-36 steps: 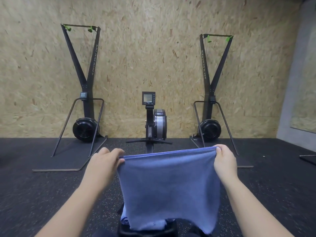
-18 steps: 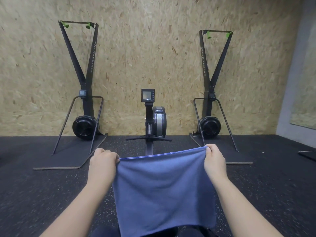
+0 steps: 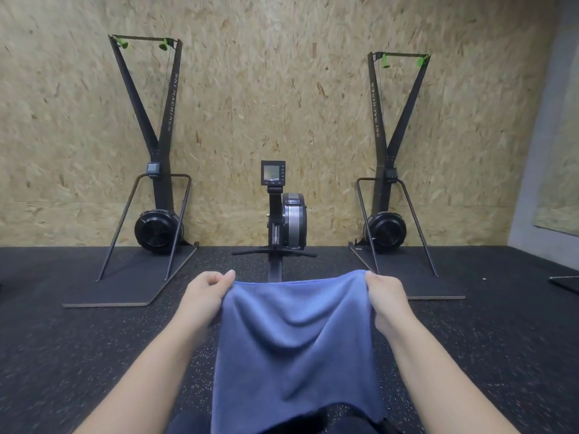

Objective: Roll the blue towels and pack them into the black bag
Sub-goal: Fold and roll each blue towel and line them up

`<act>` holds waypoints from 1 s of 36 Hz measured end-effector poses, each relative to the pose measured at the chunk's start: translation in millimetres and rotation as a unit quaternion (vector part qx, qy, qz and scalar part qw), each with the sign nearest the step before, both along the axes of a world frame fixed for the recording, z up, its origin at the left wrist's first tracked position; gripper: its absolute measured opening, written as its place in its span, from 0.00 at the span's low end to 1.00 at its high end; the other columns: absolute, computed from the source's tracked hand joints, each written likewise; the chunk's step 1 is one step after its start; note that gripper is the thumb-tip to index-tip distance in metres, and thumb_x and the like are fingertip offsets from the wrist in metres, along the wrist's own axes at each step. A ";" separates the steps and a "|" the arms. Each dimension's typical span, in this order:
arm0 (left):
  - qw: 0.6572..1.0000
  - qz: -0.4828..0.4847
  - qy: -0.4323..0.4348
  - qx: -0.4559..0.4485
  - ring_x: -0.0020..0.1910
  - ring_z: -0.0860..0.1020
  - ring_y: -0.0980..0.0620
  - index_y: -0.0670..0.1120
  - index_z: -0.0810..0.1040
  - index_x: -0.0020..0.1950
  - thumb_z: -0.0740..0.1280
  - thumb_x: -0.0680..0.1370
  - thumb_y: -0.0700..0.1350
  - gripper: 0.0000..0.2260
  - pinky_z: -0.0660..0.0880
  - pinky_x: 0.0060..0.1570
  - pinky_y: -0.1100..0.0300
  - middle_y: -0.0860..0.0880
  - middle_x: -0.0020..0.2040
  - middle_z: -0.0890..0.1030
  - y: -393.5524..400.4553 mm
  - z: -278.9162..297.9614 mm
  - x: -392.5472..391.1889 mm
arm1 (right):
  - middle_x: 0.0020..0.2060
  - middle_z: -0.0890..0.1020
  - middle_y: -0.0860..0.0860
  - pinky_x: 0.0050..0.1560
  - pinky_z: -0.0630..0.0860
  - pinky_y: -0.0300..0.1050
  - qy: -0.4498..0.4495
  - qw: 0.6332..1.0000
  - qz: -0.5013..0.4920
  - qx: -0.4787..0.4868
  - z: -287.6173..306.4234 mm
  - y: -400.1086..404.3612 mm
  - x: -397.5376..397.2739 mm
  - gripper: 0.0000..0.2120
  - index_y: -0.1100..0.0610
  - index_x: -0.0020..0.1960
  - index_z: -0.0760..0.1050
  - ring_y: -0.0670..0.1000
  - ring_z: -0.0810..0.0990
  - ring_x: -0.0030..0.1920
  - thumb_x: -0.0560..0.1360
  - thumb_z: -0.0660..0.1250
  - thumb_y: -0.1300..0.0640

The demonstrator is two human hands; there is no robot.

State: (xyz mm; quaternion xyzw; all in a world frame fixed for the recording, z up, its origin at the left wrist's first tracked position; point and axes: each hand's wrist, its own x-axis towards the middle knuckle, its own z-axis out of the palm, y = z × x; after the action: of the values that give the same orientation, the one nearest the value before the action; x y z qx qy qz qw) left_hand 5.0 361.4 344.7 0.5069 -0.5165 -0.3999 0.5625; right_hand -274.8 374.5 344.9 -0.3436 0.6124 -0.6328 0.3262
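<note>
A blue towel (image 3: 294,349) hangs in front of me, held up by its two top corners. My left hand (image 3: 208,294) pinches the top left corner and my right hand (image 3: 387,297) pinches the top right corner. The top edge sags a little between them and the cloth shows soft folds. Its lower edge reaches the bottom of the view, over something dark that I cannot make out. The black bag is not in sight.
A rowing machine (image 3: 282,214) stands straight ahead against the chipboard wall, its rail running toward me. Two tall ski machines (image 3: 156,170) (image 3: 391,170) stand left and right on flat platforms. The floor is dark speckled rubber (image 3: 78,355).
My hands have come closer together, so the towel's top edge has gone from taut to slack and folds have formed. The black object and second blue cloth below are now hidden.
</note>
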 end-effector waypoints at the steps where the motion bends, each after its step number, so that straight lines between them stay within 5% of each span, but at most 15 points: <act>1: 0.999 -0.021 0.035 0.006 0.22 0.65 0.55 0.46 0.70 0.41 0.65 0.80 0.48 0.10 0.61 0.21 0.64 0.51 0.27 0.68 3.2 4.1 -3.2 | 0.36 0.69 0.55 0.35 0.60 0.42 -0.041 0.999 0.023 -0.008 2.1 2.3 2.8 0.08 0.61 0.41 0.72 0.52 0.66 0.38 0.79 0.60 0.60; 5: 0.990 -0.129 0.050 -0.020 0.26 0.74 0.58 0.47 0.74 0.48 0.62 0.82 0.42 0.04 0.67 0.27 0.66 0.52 0.30 0.78 23.9 21.1 -15.3 | 0.42 0.73 0.57 0.41 0.68 0.43 -0.091 0.987 0.120 -0.057 10.0 10.8 14.0 0.18 0.79 0.50 0.70 0.54 0.70 0.42 0.80 0.63 0.60; 11: 0.964 -0.208 -0.136 -0.099 0.39 0.73 0.57 0.52 0.79 0.52 0.59 0.82 0.41 0.11 0.67 0.41 0.61 0.54 0.45 0.83 39.6 30.0 -29.5 | 0.42 0.84 0.56 0.49 0.78 0.50 0.079 0.977 0.173 -0.095 30.5 36.7 41.1 0.07 0.60 0.46 0.80 0.52 0.81 0.41 0.78 0.64 0.61; 14: 0.949 -0.218 -0.196 -0.116 0.44 0.78 0.51 0.53 0.79 0.51 0.62 0.81 0.37 0.12 0.72 0.51 0.55 0.50 0.49 0.84 42.1 30.7 -39.1 | 0.36 0.85 0.48 0.42 0.78 0.45 0.190 0.960 0.169 -0.115 35.9 46.3 52.0 0.06 0.53 0.45 0.80 0.45 0.82 0.37 0.76 0.65 0.61; 18: 0.935 -0.168 -0.251 -0.186 0.44 0.81 0.57 0.55 0.79 0.43 0.67 0.77 0.38 0.12 0.76 0.52 0.55 0.56 0.40 0.84 46.3 33.4 -50.6 | 0.28 0.81 0.42 0.29 0.67 0.30 0.251 0.939 0.193 -0.139 39.4 57.5 63.7 0.08 0.52 0.45 0.80 0.36 0.73 0.26 0.76 0.64 0.62; 21: 0.905 -0.111 -0.318 -0.258 0.42 0.77 0.58 0.57 0.76 0.39 0.67 0.76 0.47 0.07 0.73 0.49 0.54 0.57 0.37 0.79 47.7 35.0 -53.5 | 0.33 0.83 0.42 0.37 0.72 0.35 0.277 0.932 0.195 -0.130 38.8 59.8 69.4 0.08 0.48 0.43 0.79 0.36 0.77 0.33 0.77 0.65 0.58; 23: 0.883 -0.075 -0.364 -0.287 0.46 0.73 0.57 0.60 0.75 0.45 0.64 0.75 0.53 0.01 0.69 0.49 0.54 0.57 0.41 0.73 49.1 35.4 -53.5 | 0.35 0.84 0.43 0.41 0.75 0.42 0.269 0.933 0.206 -0.121 36.4 59.4 71.0 0.07 0.48 0.43 0.79 0.40 0.78 0.35 0.77 0.65 0.57; 28: 0.859 -0.020 -0.436 -0.266 0.53 0.70 0.58 0.59 0.71 0.43 0.65 0.78 0.51 0.06 0.55 0.47 0.58 0.60 0.47 0.72 56.0 35.2 -54.5 | 0.38 0.85 0.46 0.41 0.74 0.42 0.261 0.931 0.228 -0.113 31.8 60.6 73.7 0.08 0.49 0.45 0.79 0.41 0.79 0.38 0.78 0.63 0.59; 36: 0.848 0.022 -0.451 -0.278 0.49 0.70 0.58 0.57 0.70 0.41 0.66 0.77 0.53 0.07 0.54 0.50 0.59 0.59 0.43 0.76 57.9 35.4 -52.7 | 0.48 0.83 0.43 0.57 0.75 0.46 0.329 0.902 0.267 -0.087 37.4 65.1 72.0 0.11 0.46 0.48 0.77 0.41 0.79 0.51 0.79 0.59 0.58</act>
State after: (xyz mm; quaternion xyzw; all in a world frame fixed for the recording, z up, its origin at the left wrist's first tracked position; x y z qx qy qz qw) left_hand -47.6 419.4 380.1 0.4648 -0.7918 0.0454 0.3937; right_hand -202.8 439.7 382.3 -0.7098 0.5131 -0.4236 0.2312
